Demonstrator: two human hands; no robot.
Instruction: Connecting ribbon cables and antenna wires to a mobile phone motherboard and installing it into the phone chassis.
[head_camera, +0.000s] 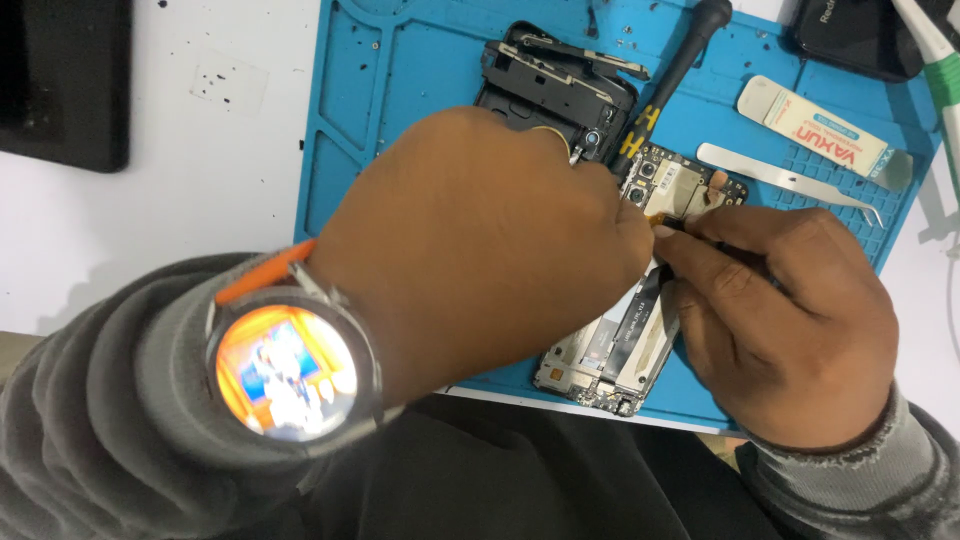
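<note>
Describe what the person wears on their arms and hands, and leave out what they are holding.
Both arms are in grey fleece-like sleeves with ribbed cuffs. The left hand is bare; at its wrist sits a round watch with a lit, colourful face, a metal rim and an orange strap. The right hand is bare too, with no ring or watch in view; its cuff looks slightly frayed.

Round lit watch screen (287, 373) on wrist; white labelled strip (812, 127) on blue mat (400, 90).

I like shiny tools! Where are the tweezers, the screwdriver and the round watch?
tweezers (790, 182): head view, middle of the silver arms.
screwdriver (672, 75): head view, black handle.
watch (287, 372): head view, glowing round face.
</note>
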